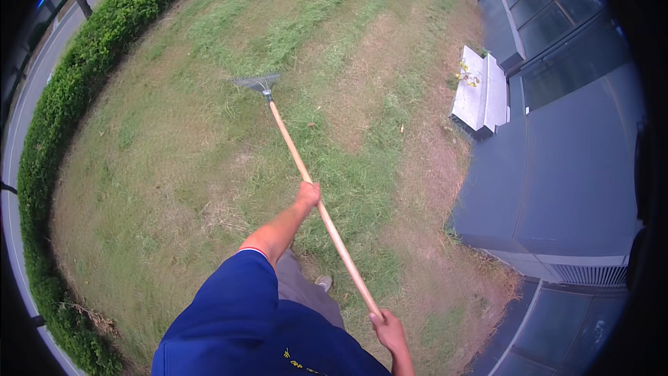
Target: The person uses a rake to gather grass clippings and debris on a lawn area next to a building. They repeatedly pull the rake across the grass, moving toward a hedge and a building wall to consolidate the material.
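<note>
A lawn rake with a pale wooden handle (339, 243) slants across the view from lower right to upper left. My left hand (308, 195) grips the handle around its middle, with the arm stretched forward. Close to my body, my right hand (386, 327) is closed around the handle's near end. The fan-shaped rake head (261, 82) lies out ahead on the lawn, its tines at the edge of a strip of loose cut grass (284, 42). More loose grass (360, 183) lies beneath and to the right of the handle.
A clipped green hedge (78, 89) curves along the left, with a paved road (31, 99) beyond it. On the right stands a grey building wall (563, 172) with windows. A white-topped ledge (480, 89) juts out from it, beside small yellow flowers (468, 75).
</note>
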Action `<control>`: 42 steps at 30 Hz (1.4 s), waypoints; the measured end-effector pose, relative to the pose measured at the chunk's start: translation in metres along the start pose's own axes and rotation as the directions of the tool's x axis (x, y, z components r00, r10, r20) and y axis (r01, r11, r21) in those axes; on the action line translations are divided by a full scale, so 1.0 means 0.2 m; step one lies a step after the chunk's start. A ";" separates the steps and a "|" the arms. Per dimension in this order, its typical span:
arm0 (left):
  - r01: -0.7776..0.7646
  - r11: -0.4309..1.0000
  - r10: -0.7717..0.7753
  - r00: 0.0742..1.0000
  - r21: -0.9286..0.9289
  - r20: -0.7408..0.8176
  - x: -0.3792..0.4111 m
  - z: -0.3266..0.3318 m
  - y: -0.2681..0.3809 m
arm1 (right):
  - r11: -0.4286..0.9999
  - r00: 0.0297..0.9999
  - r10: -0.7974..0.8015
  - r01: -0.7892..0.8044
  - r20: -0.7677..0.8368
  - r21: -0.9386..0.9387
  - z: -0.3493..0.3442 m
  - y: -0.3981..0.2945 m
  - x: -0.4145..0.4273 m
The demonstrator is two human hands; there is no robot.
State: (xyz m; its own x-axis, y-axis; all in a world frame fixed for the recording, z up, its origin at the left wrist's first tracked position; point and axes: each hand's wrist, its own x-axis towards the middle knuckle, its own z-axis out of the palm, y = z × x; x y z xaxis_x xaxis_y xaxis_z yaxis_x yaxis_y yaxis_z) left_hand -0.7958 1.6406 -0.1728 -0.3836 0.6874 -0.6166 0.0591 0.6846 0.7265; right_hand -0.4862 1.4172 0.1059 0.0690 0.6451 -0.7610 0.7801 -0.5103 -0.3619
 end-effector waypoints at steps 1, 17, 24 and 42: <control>-0.026 0.998 0.029 0.998 0.052 -0.061 0.13 -0.10 0.02 | 0.997 0.998 -0.058 0.057 -0.013 -0.056 0.14 -0.10 0.09; 0.238 0.971 -0.237 0.945 0.020 0.224 -1.01 0.78 -0.68 | 0.951 0.964 0.200 -0.235 -0.177 -0.204 -0.11 0.20 -0.92; 0.210 0.975 -0.203 0.744 0.066 0.637 -2.19 1.25 -0.86 | 0.762 0.886 0.349 -0.458 -0.306 -0.458 -0.31 0.88 -1.70; 0.505 0.814 -0.489 0.329 0.287 0.808 -3.23 1.46 -0.85 | 0.645 0.671 0.727 -0.592 -0.149 0.483 -0.04 1.79 -2.58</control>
State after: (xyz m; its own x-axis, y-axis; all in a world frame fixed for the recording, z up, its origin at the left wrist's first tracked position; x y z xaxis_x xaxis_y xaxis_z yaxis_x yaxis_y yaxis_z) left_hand -0.2882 1.1501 0.0128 0.5894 0.0867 -0.8032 0.1189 0.9741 0.1924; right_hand -0.2377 0.9057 0.3725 0.7059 0.1468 -0.6929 0.1624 -0.9858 -0.0434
